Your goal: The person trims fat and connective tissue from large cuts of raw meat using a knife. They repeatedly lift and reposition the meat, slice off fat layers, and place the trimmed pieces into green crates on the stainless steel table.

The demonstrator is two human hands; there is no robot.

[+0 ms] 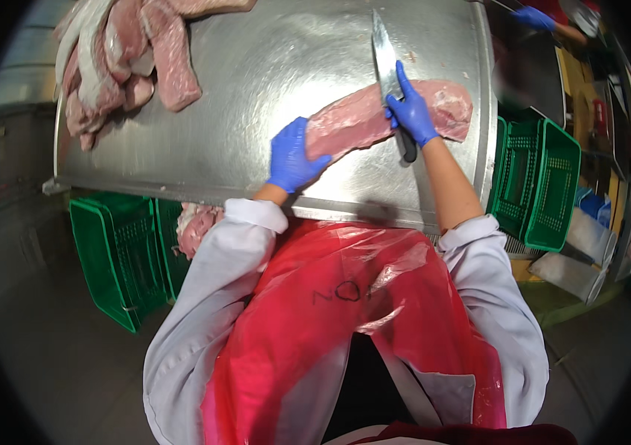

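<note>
A long, pale pink slab of raw meat, like a pork loin, lies across the metal table in front of me. Blue gloves cover both hands. My left hand grips the loin's left end, fingers over the top and thumb along the near side. Over the right half of the loin, my right hand is closed on a knife around where blade meets handle. The blade points away from me past the far edge of the meat; the black handle sticks out toward me below the hand.
A heap of meat pieces sits at the table's far left. Green crates stand beside the metal table: one at the right, others at the near left, with more meat there. Another person's blue-gloved hand shows at the far right.
</note>
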